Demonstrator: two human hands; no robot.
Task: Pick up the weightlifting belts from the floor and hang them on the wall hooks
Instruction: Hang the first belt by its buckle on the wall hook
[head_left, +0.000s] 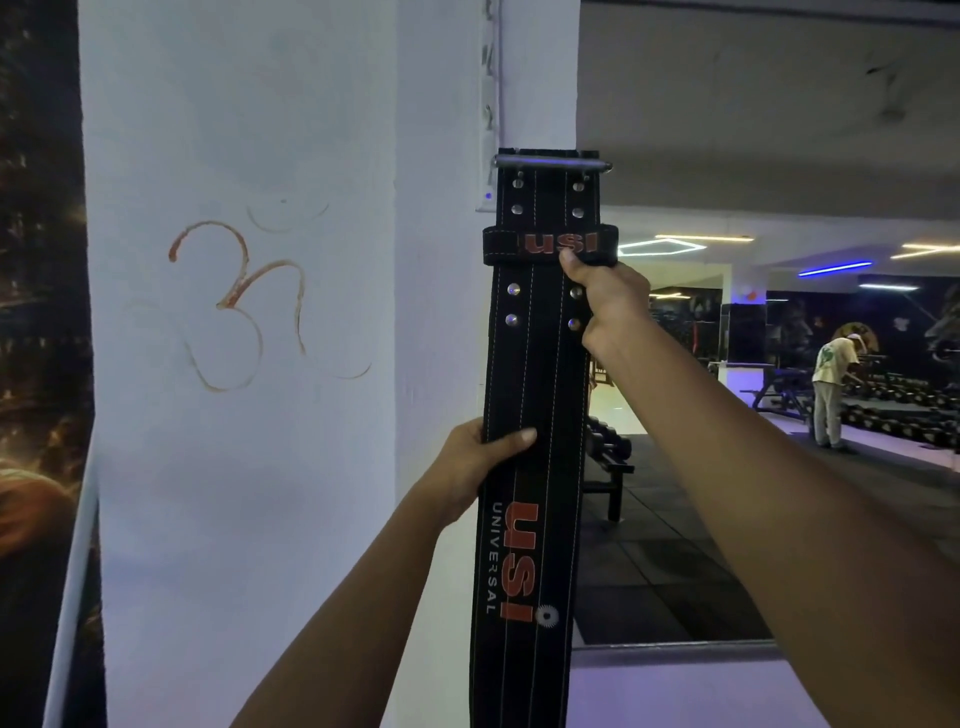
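Note:
A black weightlifting belt (540, 364) with red "USI" lettering hangs straight down in front of me, buckle end up. Its metal buckle bar (550, 163) sits at the corner of a white pillar (244, 130). My right hand (605, 301) grips the belt's right edge just under the keeper loop. My left hand (480, 462) holds the belt's left edge lower down, thumb across the front. A small white fitting (488, 200) on the pillar edge shows behind the buckle; whether it is a hook I cannot tell. No other belt is in view.
The pillar carries a faded orange symbol (244, 306). A dark poster (36, 312) covers the wall at left. To the right a mirror shows the gym: dumbbell racks (608, 439), a bench and a person in a light shirt (831, 395).

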